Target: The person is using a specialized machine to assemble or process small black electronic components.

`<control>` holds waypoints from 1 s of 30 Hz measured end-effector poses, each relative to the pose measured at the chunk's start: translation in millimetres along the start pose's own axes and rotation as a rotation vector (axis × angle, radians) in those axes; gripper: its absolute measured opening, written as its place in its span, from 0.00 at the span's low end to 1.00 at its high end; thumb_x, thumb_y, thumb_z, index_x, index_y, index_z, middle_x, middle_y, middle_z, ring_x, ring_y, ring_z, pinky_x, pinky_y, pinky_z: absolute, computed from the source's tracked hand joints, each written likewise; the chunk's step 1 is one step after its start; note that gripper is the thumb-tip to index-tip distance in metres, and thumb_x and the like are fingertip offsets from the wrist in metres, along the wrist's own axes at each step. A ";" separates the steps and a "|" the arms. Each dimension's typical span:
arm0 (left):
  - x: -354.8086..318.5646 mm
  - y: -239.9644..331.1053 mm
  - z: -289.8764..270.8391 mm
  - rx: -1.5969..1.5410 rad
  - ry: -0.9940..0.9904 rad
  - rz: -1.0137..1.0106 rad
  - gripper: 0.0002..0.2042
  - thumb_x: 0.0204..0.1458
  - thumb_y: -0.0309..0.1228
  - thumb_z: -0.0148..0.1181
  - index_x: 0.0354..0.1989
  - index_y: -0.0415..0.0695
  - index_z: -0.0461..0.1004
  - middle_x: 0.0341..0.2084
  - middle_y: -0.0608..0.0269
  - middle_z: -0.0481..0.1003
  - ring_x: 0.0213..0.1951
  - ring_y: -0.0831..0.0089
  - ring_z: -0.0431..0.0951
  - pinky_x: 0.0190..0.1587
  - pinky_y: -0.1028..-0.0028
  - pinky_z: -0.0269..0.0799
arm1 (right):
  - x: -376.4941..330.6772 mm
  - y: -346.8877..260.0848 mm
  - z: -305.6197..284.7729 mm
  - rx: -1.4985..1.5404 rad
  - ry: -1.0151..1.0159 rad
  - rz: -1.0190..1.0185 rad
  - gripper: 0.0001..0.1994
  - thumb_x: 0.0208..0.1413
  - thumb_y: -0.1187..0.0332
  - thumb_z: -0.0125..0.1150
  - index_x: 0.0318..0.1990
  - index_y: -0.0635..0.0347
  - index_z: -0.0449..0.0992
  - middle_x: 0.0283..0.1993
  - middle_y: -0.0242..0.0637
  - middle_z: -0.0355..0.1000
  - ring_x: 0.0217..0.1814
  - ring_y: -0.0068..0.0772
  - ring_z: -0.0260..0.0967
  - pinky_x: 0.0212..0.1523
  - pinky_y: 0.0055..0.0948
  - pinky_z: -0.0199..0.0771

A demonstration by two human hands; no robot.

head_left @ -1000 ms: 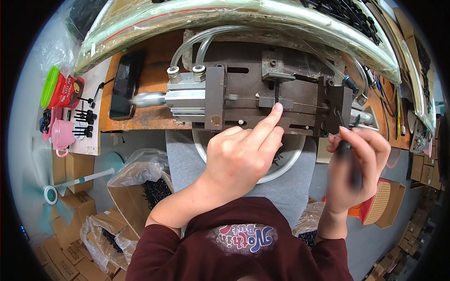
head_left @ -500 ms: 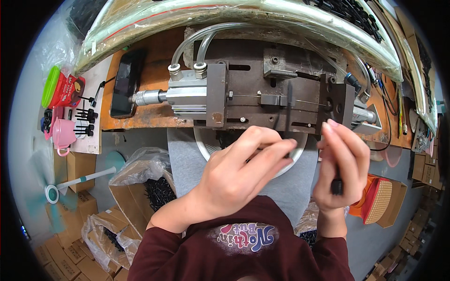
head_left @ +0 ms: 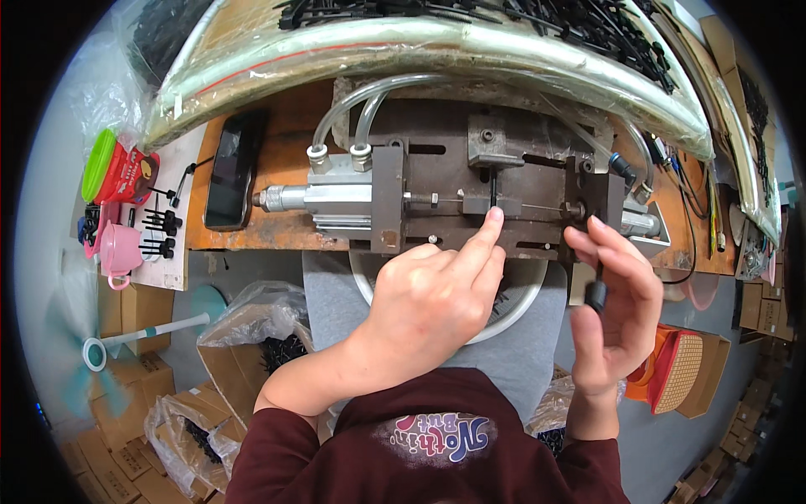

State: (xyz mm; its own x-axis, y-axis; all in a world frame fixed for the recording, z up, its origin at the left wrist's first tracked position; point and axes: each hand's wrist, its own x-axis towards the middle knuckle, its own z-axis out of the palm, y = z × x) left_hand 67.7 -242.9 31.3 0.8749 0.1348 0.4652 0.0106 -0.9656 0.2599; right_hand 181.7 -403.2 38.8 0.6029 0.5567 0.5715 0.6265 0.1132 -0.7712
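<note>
My left hand (head_left: 437,294) reaches up to a dark metal fixture (head_left: 537,181), its index finger stretched out. That fingertip rests on the lower end of a thin black plastic pin (head_left: 494,189), which stands across the small metal block (head_left: 477,205) at the middle. The left thumb is hidden. Lower right of the fixture, my right hand (head_left: 621,302) curls loosely round a black plastic part (head_left: 595,296) with a thin stem and a thicker end. Thin metal rods run to the block from both sides, the left one from a silver air cylinder (head_left: 340,202).
Clear hoses (head_left: 369,92) arch over the fixture. A black phone (head_left: 231,172) lies left on the wooden bench. Further left are a pink cup (head_left: 120,249) and several black parts (head_left: 159,223). A white-rimmed bucket (head_left: 512,315) is below the bench edge; black parts fill the plastic-wrapped tray behind.
My left hand has moved up to touch the pin, blurred earlier, now in the block. The left rod's nut has shifted right. My right fingers have loosened, showing more of the black part.
</note>
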 end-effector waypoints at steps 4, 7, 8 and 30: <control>20.4 -5.4 -21.7 -0.141 0.086 0.034 0.13 0.42 0.33 0.72 0.35 0.42 0.80 0.39 0.59 0.81 0.27 0.68 0.80 0.30 0.72 0.74 | 1.1 -5.2 -2.1 -0.155 -0.077 0.025 0.18 0.40 0.83 0.73 0.40 0.67 0.76 0.56 0.54 0.71 0.46 0.37 0.77 0.45 0.28 0.78; 57.1 -16.0 -47.6 -0.110 0.306 0.111 0.09 0.43 0.30 0.72 0.32 0.42 0.80 0.32 0.60 0.81 0.30 0.66 0.80 0.31 0.73 0.74 | 4.1 -8.3 7.0 -0.359 -0.175 -0.087 0.13 0.43 0.82 0.71 0.39 0.65 0.79 0.55 0.50 0.72 0.44 0.40 0.76 0.42 0.33 0.79; 74.3 -21.8 -50.1 -0.047 0.341 0.128 0.09 0.41 0.27 0.72 0.32 0.41 0.80 0.34 0.59 0.81 0.32 0.66 0.80 0.34 0.72 0.74 | 4.9 -8.3 8.5 -0.391 -0.238 -0.092 0.13 0.44 0.81 0.70 0.39 0.67 0.77 0.56 0.51 0.71 0.44 0.44 0.76 0.42 0.36 0.78; 77.1 -49.3 -97.7 -0.094 0.367 0.179 0.17 0.35 0.22 0.75 0.38 0.41 0.82 0.52 0.50 0.77 0.48 0.62 0.80 0.49 0.70 0.76 | 58.4 -10.6 16.3 -0.326 -0.394 -0.185 0.13 0.48 0.68 0.70 0.39 0.61 0.74 0.45 0.42 0.77 0.26 0.38 0.75 0.28 0.31 0.76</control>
State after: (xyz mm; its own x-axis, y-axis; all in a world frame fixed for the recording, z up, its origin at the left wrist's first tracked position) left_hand 87.3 -163.2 137.0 0.6283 0.0536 0.7761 -0.1845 -0.9589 0.2156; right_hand 202.2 -358.4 75.8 0.2766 0.8253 0.4922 0.8630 0.0120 -0.5051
